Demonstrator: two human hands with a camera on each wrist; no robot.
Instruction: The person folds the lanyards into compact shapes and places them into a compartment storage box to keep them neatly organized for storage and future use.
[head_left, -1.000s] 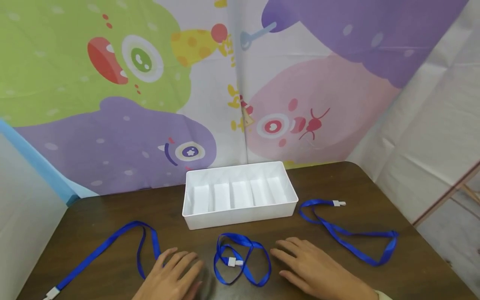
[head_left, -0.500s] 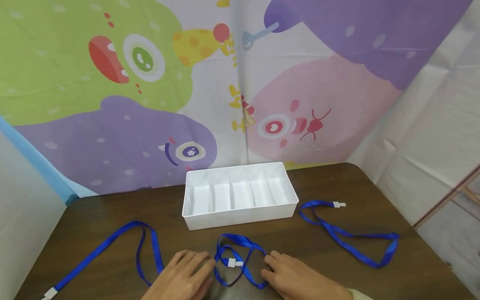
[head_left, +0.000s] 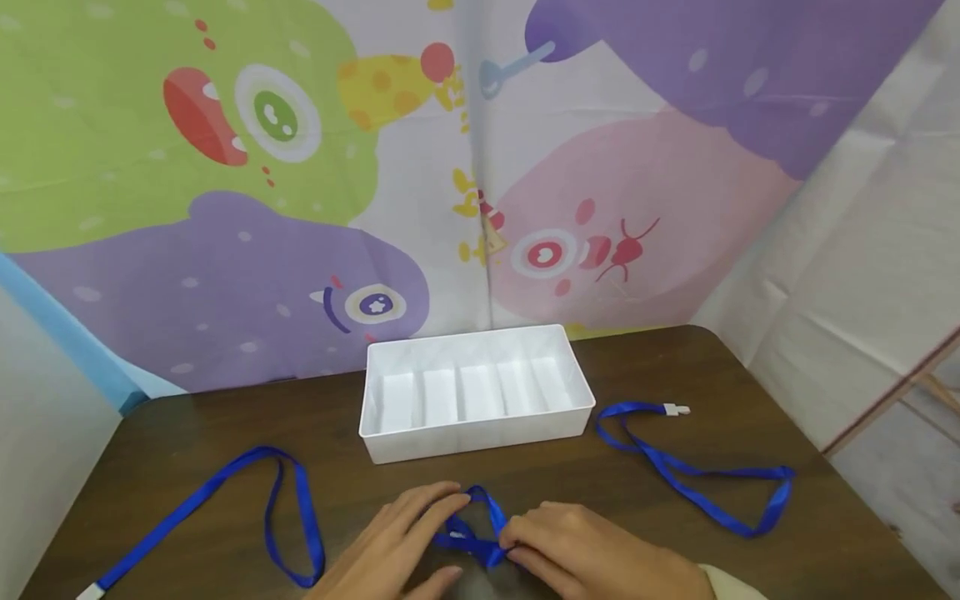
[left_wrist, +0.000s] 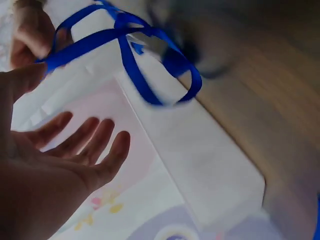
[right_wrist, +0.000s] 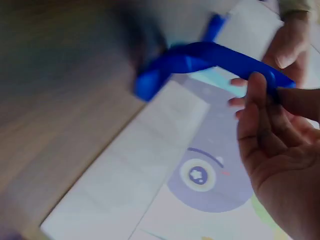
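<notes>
In the head view, a blue lanyard (head_left: 491, 512) is partly lifted and bunched between the two hands, its white clip mostly hidden. My right hand (head_left: 592, 546) pinches the ribbon between thumb and fingers; the right wrist view shows the pinched blue lanyard (right_wrist: 235, 62) stretching away from the fingertips. My left hand (head_left: 397, 542) lies at the lanyard's left side with fingers extended, the index fingertip at the ribbon. Seen from the left wrist, the left hand (left_wrist: 65, 155) has its fingers spread and loosely bent, and its thumb tip overlaps the ribbon.
A white box (head_left: 480, 425) with several compartments stands behind the hands. One more blue lanyard (head_left: 202, 496) lies at the left, and another blue lanyard (head_left: 705, 471) at the right, on the dark wooden table (head_left: 652, 367). A cartoon-printed sheet (head_left: 420, 192) hangs behind.
Both hands have moved inward to the middle lanyard. The right hand has taken hold of its ribbon, and the loops have been drawn up and bunched. The side lanyards and box stay put.
</notes>
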